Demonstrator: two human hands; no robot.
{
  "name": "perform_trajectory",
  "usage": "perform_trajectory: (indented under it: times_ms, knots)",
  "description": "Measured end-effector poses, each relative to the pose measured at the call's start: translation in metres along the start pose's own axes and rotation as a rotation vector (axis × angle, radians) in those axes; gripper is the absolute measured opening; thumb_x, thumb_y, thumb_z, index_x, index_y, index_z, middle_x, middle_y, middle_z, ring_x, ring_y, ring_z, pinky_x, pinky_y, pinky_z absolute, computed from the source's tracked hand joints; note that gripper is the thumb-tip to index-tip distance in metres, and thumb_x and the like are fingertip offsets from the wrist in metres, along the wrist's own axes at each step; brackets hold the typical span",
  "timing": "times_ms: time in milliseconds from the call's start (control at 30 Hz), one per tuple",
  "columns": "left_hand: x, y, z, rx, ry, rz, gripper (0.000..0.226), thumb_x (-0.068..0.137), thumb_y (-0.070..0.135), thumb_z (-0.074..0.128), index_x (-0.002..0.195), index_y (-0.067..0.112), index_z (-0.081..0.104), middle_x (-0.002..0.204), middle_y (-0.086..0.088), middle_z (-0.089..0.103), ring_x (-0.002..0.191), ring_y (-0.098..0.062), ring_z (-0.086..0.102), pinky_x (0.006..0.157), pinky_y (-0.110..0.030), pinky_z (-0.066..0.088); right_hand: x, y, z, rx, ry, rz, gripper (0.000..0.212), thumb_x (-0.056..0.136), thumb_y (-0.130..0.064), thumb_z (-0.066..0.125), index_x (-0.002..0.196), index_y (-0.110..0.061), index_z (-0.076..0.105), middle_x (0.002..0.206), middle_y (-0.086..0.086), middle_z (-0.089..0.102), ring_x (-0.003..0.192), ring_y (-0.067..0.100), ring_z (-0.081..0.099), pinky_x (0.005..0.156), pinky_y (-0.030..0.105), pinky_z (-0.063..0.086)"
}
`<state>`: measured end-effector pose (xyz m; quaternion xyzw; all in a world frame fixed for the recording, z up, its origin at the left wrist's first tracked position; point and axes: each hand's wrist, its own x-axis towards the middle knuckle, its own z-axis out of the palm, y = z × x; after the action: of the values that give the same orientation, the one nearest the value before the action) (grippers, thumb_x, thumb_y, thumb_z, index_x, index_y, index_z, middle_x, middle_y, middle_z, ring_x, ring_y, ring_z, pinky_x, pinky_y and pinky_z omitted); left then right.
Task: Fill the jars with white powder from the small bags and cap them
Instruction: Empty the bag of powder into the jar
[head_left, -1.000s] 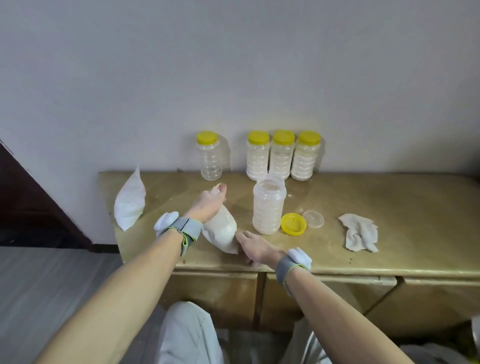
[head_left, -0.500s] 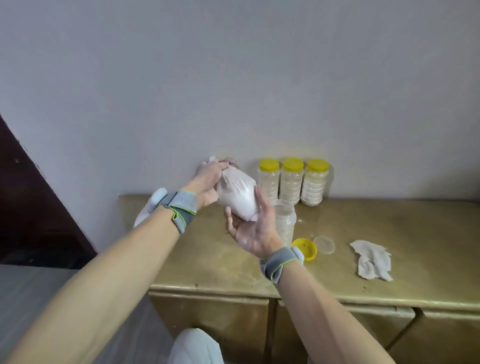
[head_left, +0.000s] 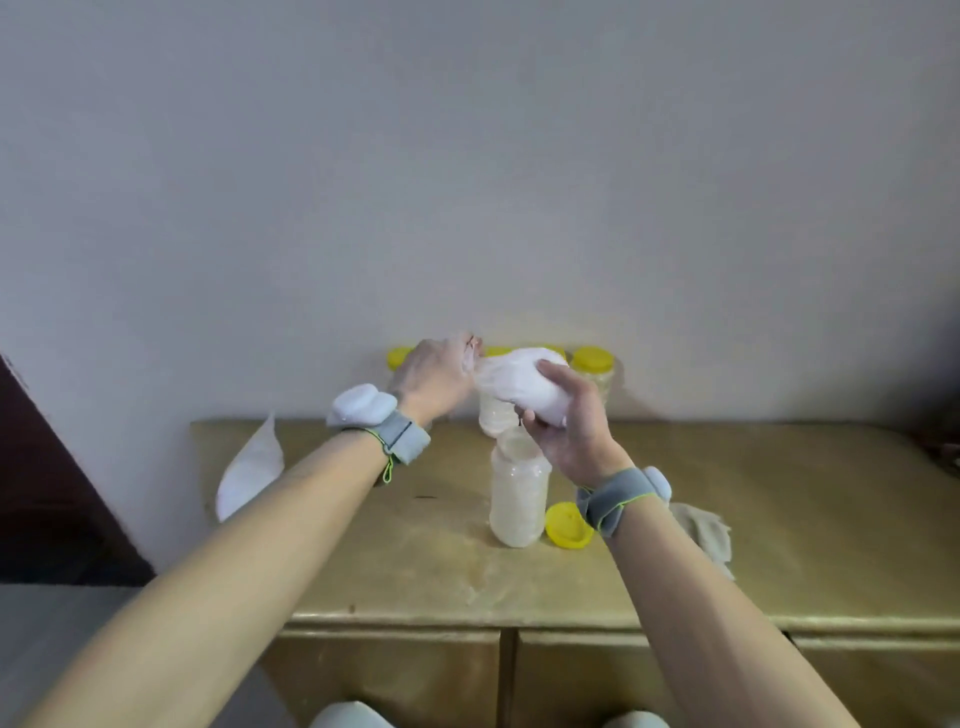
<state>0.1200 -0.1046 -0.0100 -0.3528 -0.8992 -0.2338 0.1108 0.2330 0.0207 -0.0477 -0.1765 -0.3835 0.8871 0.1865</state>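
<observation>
A small plastic bag of white powder (head_left: 511, 382) is held in the air above the open jar (head_left: 518, 491), which stands on the counter partly filled with powder. My left hand (head_left: 434, 379) pinches the bag's neck on the left. My right hand (head_left: 569, 423) cups the bag's body from below and behind. The jar's yellow cap (head_left: 568, 525) lies on the counter to its right. Capped jars with yellow lids (head_left: 592, 364) stand by the wall, mostly hidden behind my hands and the bag.
A second white bag (head_left: 249, 470) leans at the counter's left end. A crumpled cloth (head_left: 709, 535) lies right of the yellow cap. The wooden counter (head_left: 779, 519) has drawers below its front edge. A dark wooden panel fills the far left.
The bag was lifted off the counter by both hands and now sits tilted sideways above the open jar. My right hand has shifted from under the bag to grip its body.
</observation>
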Motion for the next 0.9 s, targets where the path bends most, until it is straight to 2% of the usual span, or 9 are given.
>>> perform_trajectory:
  times_ms: [100, 200, 300, 400, 500, 567, 700, 833, 900]
  knots:
    - [0.004, 0.007, 0.012, -0.092, -0.198, -0.029, 0.047, 0.105, 0.047, 0.037, 0.085, 0.013, 0.063, 0.078, -0.007, 0.070, 0.079, -0.028, 0.067, 0.074, -0.035, 0.051, 0.002, -0.011, -0.020, -0.050, 0.075, -0.036, 0.023, 0.086, -0.017, 0.065, 0.108, -0.010, 0.063, 0.080, 0.009, 0.064, 0.057, 0.020, 0.059, 0.040, 0.022, 0.043]
    - [0.004, 0.021, 0.021, -0.424, -0.368, -0.095, 0.041, 0.104, 0.038, 0.048, 0.069, 0.016, 0.052, 0.056, 0.004, 0.055, 0.048, -0.012, 0.049, 0.052, -0.024, 0.038, 0.004, -0.021, -0.039, -0.074, 0.143, -0.086, 0.033, 0.084, -0.017, 0.067, 0.116, -0.011, 0.061, 0.085, 0.010, 0.064, 0.058, 0.022, 0.060, 0.041, 0.023, 0.042]
    - [0.005, 0.025, 0.039, -0.794, -0.465, -0.220, 0.022, 0.103, 0.019, 0.052, 0.083, 0.010, 0.054, 0.063, -0.002, 0.051, 0.039, -0.007, 0.035, 0.041, -0.019, 0.028, 0.006, -0.028, -0.054, -0.126, 0.166, -0.127, 0.034, 0.084, -0.016, 0.068, 0.117, -0.013, 0.061, 0.090, 0.009, 0.065, 0.065, 0.021, 0.063, 0.044, 0.024, 0.044]
    - [0.008, 0.017, 0.054, -0.978, -0.545, -0.301, 0.011, 0.102, 0.010, 0.051, 0.093, 0.014, 0.056, 0.072, -0.004, 0.060, 0.040, -0.005, 0.036, 0.040, -0.017, 0.026, 0.008, -0.034, -0.061, -0.184, 0.174, -0.172, 0.031, 0.085, -0.016, 0.067, 0.115, -0.018, 0.061, 0.098, 0.008, 0.065, 0.075, 0.022, 0.064, 0.047, 0.026, 0.047]
    - [0.012, 0.006, 0.063, -0.796, -0.528, -0.219, 0.008, 0.101, 0.009, 0.057, 0.100, 0.004, 0.064, 0.083, -0.014, 0.063, 0.040, -0.002, 0.044, 0.042, -0.016, 0.035, 0.010, -0.038, -0.066, -0.274, 0.230, -0.238, 0.043, 0.086, -0.016, 0.070, 0.125, -0.022, 0.055, 0.103, 0.004, 0.065, 0.078, 0.020, 0.066, 0.055, 0.031, 0.052]
    - [0.012, 0.003, 0.069, -0.568, -0.471, -0.100, 0.009, 0.099, 0.011, 0.060, 0.105, 0.007, 0.067, 0.081, -0.007, 0.063, 0.044, 0.003, 0.052, 0.047, -0.012, 0.042, 0.012, -0.037, -0.067, -0.402, 0.242, -0.279, 0.049, 0.085, -0.019, 0.072, 0.128, -0.027, 0.051, 0.113, 0.004, 0.064, 0.086, 0.021, 0.067, 0.059, 0.034, 0.055]
    - [0.006, 0.006, 0.078, -0.284, -0.382, 0.048, 0.021, 0.093, 0.021, 0.066, 0.112, 0.015, 0.072, 0.101, -0.003, 0.073, 0.078, -0.010, 0.065, 0.057, -0.003, 0.039, 0.016, -0.033, -0.062, -0.601, 0.214, -0.346, 0.051, 0.080, -0.024, 0.078, 0.123, -0.037, 0.054, 0.120, 0.004, 0.060, 0.096, 0.024, 0.067, 0.053, 0.028, 0.054]
    - [0.007, 0.001, 0.092, -0.025, -0.320, 0.124, 0.012, 0.083, 0.030, 0.073, 0.092, 0.026, 0.080, 0.123, 0.006, 0.061, 0.114, -0.018, 0.056, 0.090, -0.025, 0.045, 0.021, -0.027, -0.059, -0.828, 0.148, -0.357, 0.060, 0.071, -0.030, 0.082, 0.123, -0.043, 0.055, 0.117, 0.004, 0.061, 0.096, 0.026, 0.066, 0.050, 0.028, 0.054]
    - [0.009, -0.001, 0.097, -0.032, -0.412, 0.075, 0.009, 0.079, 0.032, 0.074, 0.084, 0.028, 0.081, 0.129, 0.013, 0.053, 0.118, -0.016, 0.054, 0.098, -0.028, 0.045, 0.024, -0.023, -0.057, -0.891, 0.102, -0.338, 0.062, 0.069, -0.030, 0.082, 0.123, -0.044, 0.054, 0.115, 0.005, 0.062, 0.092, 0.027, 0.067, 0.048, 0.029, 0.054]
